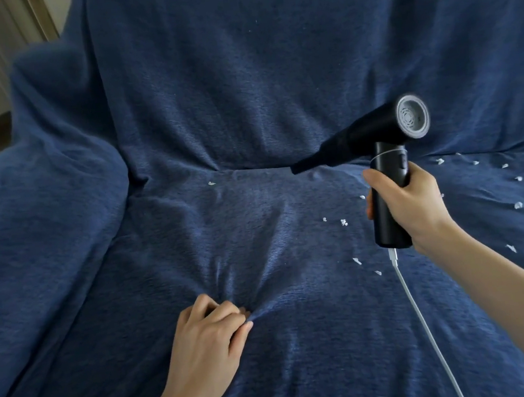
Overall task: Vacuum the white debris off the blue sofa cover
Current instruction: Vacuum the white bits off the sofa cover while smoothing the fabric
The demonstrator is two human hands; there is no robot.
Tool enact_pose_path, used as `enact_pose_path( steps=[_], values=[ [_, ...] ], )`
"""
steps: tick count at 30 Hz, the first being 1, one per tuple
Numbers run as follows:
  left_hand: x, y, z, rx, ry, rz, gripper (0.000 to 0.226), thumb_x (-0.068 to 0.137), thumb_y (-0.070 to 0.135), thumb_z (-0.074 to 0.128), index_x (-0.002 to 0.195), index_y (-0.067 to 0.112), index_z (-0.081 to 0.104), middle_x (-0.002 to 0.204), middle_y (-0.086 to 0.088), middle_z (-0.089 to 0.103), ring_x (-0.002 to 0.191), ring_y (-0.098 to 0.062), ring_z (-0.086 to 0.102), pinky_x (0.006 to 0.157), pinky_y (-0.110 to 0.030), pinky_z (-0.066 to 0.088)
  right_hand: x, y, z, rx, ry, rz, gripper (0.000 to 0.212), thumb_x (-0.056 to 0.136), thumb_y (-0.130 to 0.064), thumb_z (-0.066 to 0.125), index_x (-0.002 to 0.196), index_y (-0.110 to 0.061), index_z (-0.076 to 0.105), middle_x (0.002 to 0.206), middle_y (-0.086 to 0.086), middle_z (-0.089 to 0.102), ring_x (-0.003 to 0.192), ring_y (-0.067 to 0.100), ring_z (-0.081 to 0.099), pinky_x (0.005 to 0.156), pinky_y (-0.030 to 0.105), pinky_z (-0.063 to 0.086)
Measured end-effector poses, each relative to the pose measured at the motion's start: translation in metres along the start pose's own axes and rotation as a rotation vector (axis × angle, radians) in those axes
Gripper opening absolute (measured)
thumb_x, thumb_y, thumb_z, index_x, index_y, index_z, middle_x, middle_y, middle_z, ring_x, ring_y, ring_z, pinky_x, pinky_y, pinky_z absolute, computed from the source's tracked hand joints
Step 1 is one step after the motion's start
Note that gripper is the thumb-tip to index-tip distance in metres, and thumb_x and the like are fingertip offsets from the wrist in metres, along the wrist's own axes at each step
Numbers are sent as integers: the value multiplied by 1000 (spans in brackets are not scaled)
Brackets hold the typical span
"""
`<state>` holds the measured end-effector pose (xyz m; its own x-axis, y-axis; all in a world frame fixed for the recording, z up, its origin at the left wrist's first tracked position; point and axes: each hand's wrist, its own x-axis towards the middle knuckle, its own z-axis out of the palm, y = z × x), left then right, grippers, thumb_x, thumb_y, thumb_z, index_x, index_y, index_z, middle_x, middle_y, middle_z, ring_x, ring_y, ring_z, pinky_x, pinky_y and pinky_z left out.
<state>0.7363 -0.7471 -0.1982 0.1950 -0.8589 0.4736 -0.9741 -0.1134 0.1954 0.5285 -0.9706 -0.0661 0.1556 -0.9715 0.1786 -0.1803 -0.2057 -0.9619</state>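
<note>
A blue sofa cover (243, 88) drapes the seat, backrest and left armrest. My right hand (411, 203) grips the handle of a black handheld vacuum (380, 142); its nozzle points left and down, hovering just above the seam between seat and backrest. My left hand (209, 331) pinches a bunched fold of the cover near the seat's front. White debris (343, 222) lies in small scraps on the seat: one scrap by the seam at centre, a few under the vacuum, several more at the far right.
A white cable (426, 326) hangs from the vacuum's handle base and runs down to the lower right edge. The covered armrest (40, 203) rises at the left. Beyond it, a pale wall and a dark floor strip show at the upper left.
</note>
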Motion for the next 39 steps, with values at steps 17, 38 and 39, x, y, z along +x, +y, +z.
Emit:
enact_pose_path(
  steps=[17,38,39],
  values=[
    [0,-2,-1,-8,-35,77,26,83,42,53,66,29,67,72,19,57,78,-10,52,71,-31,47,-32,-10,125,39,-213,-54,22,93,-27,71,91,-8,60,64,8,67,49,16,62,53,27,50],
    [1,7,-4,33,-32,34,19,83,34,59,67,27,65,71,17,57,76,-12,48,66,-28,40,-21,-30,39,-49,-112,-92,21,93,-27,71,93,-11,58,65,6,65,46,15,62,53,33,53],
    [3,9,-5,36,-35,10,18,81,31,63,64,26,62,69,16,55,75,-13,47,66,-27,38,-22,-30,31,-53,-115,-89,21,93,-26,71,94,-10,58,66,8,65,45,16,62,52,32,52]
  ],
)
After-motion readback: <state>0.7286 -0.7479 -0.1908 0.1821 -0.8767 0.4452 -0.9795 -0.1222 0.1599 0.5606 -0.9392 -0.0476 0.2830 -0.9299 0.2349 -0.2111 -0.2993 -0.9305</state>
